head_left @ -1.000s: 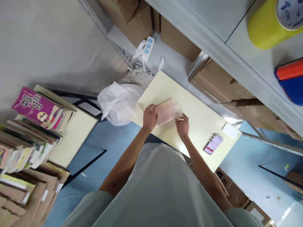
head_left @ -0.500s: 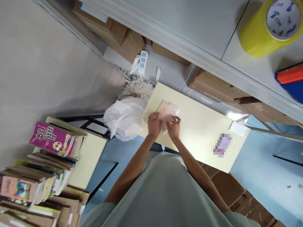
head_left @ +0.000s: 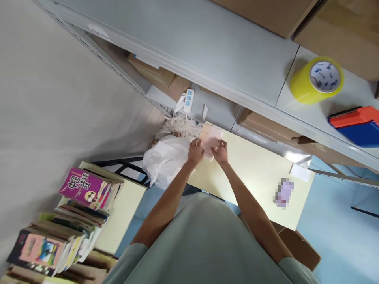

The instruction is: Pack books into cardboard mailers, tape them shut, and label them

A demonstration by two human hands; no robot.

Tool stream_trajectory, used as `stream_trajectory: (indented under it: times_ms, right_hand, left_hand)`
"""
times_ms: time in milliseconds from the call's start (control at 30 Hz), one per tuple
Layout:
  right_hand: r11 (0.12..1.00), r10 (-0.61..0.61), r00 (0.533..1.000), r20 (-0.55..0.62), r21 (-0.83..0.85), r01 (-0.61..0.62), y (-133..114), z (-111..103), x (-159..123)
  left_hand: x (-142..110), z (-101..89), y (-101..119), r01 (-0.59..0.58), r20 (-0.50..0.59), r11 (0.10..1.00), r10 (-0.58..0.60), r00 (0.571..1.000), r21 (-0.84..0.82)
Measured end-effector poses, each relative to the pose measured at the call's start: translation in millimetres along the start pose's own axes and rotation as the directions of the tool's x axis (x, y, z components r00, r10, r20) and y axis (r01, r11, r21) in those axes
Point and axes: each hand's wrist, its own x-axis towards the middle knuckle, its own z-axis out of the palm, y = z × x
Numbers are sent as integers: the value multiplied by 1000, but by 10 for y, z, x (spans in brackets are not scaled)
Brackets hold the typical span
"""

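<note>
A flat, pale pink rectangular item [head_left: 211,136], like a thin booklet or stacked sheets, lies on the cream table [head_left: 251,173] near its far left corner. On its left edge rest the curled fingers of my left hand [head_left: 196,153]. My right hand [head_left: 220,152] has its fingers bent in at the right edge, thumb toward the item. Both hands appear to grip it, though the fingertips are partly hidden. Further right on the table are a blurred-out phone [head_left: 284,193] and a white card-like piece [head_left: 300,172].
Beside the table's left end sits a white plastic bag [head_left: 166,161] with paper strips [head_left: 180,124] behind. A power strip [head_left: 188,101] stands on the lower shelf. The upper shelf holds yellow tape [head_left: 314,81]. Books [head_left: 85,189] crowd a side table at left.
The pink item, angled and blurred earlier, now lies straighter toward the far left corner. My right hand has come closer to my left. The camera view has shifted, showing more upper shelf.
</note>
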Motion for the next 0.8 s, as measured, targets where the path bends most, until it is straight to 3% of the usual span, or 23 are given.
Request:
stream_trajectory:
  times_ms: [267, 433, 633, 800]
  right_hand:
    - [970, -30, 999, -29, 241, 36, 406, -346, -1052]
    - [951, -14, 999, 30, 310, 3, 530, -535, -1652]
    - [932, -107, 985, 132, 359, 53, 500, -680, -2091]
    - [905, -231, 927, 297, 415, 92, 413, -792, -2343]
  left_hand:
    - [-1026, -278, 67, 10, -58, 984, -21, 998, -179]
    - [-1655, -297, 233, 75, -70, 957, -99, 993, -279]
    - [-2356, -311, 597, 143, -99, 933, -185, 978, -329]
    - [-3022, -416, 716, 209, -174, 888, -301, 938, -410]
